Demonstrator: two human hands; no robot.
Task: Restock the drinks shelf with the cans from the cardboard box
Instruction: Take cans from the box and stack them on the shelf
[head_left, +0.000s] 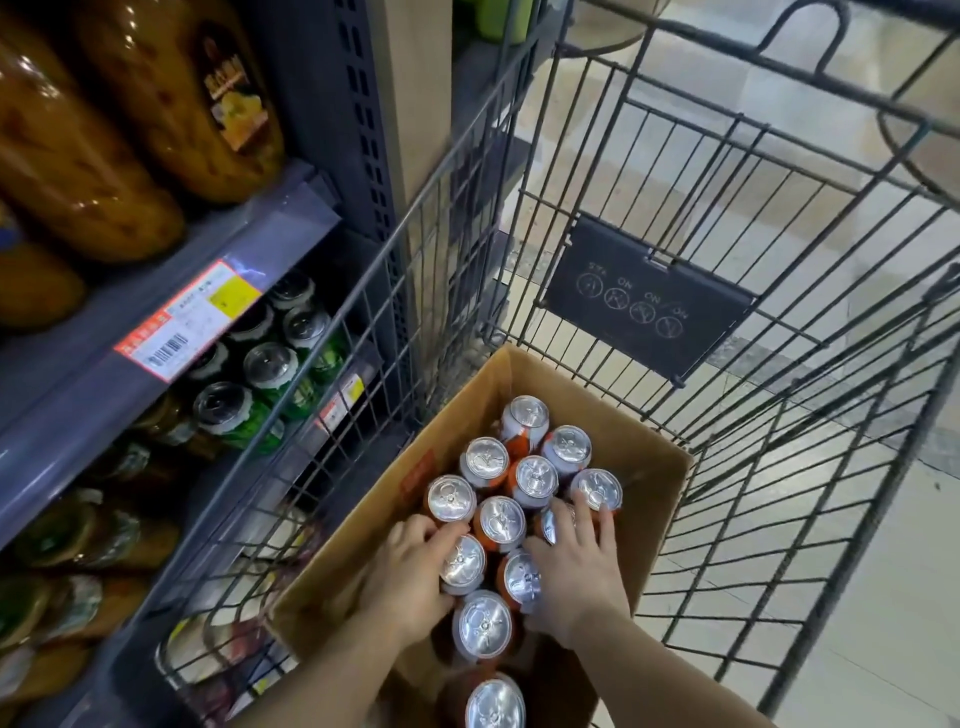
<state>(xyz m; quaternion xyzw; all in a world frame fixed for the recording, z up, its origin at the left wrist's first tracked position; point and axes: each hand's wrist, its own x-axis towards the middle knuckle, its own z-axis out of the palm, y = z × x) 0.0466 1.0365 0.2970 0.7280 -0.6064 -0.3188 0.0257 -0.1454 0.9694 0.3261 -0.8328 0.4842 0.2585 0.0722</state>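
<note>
An open cardboard box (644, 467) sits inside a wire shopping cart and holds several orange cans (535, 480) with silver tops, standing upright. My left hand (410, 577) curls around one can (464, 561) on the left side of the cluster. My right hand (576, 566) lies over the cans on the right, fingers wrapped on a can (521, 574) beside the left one, fingertips reaching another can (596, 489). The drinks shelf (171, 358) stands to the left, with green cans (270, 371) on a lower level.
The wire cart (727, 218) surrounds the box, its left wall standing between the box and the shelf. Large bottles of orange drink (182, 98) fill the upper shelf. Jars (67, 535) sit on lower shelves. Tiled floor lies to the right.
</note>
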